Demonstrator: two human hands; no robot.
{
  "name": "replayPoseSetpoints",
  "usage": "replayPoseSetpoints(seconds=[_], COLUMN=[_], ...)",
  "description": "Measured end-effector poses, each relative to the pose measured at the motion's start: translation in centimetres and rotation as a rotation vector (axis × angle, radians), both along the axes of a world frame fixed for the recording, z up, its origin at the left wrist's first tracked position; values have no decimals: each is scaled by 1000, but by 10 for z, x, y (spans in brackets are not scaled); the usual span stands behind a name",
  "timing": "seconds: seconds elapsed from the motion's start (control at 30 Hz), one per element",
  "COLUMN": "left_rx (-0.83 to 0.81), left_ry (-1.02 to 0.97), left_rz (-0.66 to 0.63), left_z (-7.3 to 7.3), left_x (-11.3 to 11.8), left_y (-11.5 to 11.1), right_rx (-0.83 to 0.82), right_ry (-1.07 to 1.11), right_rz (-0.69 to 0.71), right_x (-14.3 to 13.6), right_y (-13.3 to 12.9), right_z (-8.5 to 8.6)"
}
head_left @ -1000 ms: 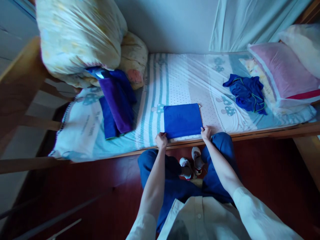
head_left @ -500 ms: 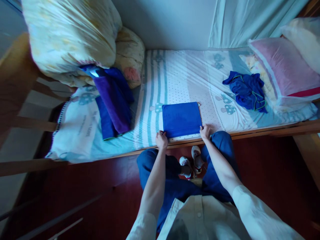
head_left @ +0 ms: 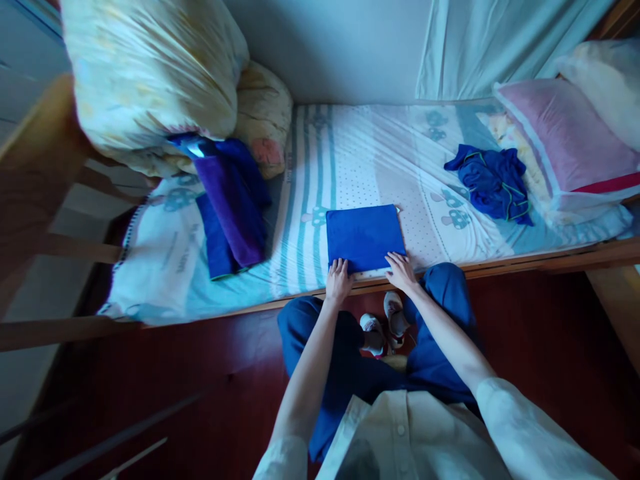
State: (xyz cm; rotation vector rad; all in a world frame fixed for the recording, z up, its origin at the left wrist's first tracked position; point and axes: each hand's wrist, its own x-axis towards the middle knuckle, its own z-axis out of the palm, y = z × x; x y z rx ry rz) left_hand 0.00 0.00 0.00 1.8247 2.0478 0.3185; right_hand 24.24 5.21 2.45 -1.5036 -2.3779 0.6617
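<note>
Left hand (head_left: 339, 281) and right hand (head_left: 400, 272) lie flat, fingers spread, on near edge of the folded blue cloth (head_left: 365, 237), pressing it, not gripping. Cloth sits at front edge of the bed (head_left: 350, 160). Purple towels (head_left: 233, 210) to the left, crumpled blue garment (head_left: 493, 183) to the right, both well apart; nothing btw them and the cloth.

Centre of frame: folded blue towel (head_left: 365, 236) lies flat on the patterned bedsheet (head_left: 350, 160), near the bed's front edge. Left hand (head_left: 339, 281) and right hand (head_left: 400, 271) rest palm-down, fingers spread, on the towel's near edge. Left of centre: purple and blue folded towels (head_left: 231, 210), stacked against a yellow duvet bundle (head_left: 150, 73). Right: crumpled blue garment (head_left: 493, 181) beside a pink pillow (head_left: 570, 140).
</note>
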Motion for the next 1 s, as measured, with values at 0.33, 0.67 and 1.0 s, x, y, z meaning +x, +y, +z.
replayPoseSetpoints(seconds=[0.33, 0.67, 1.0], left_rx=[-22, -55, -108], left_ry=[104, 177, 337], left_rz=[-95, -120, -219], left_z=[-4, -6, -12], left_x=[-12, -14, -18], left_y=[3, 16, 15], right_rx=[-6, -29, -91], right_ry=[-41, -80, -284], right_rz=[-69, -59, -24], right_x=[9, 10, 3], right_y=[7, 21, 22], right_z=[-11, -16, -10])
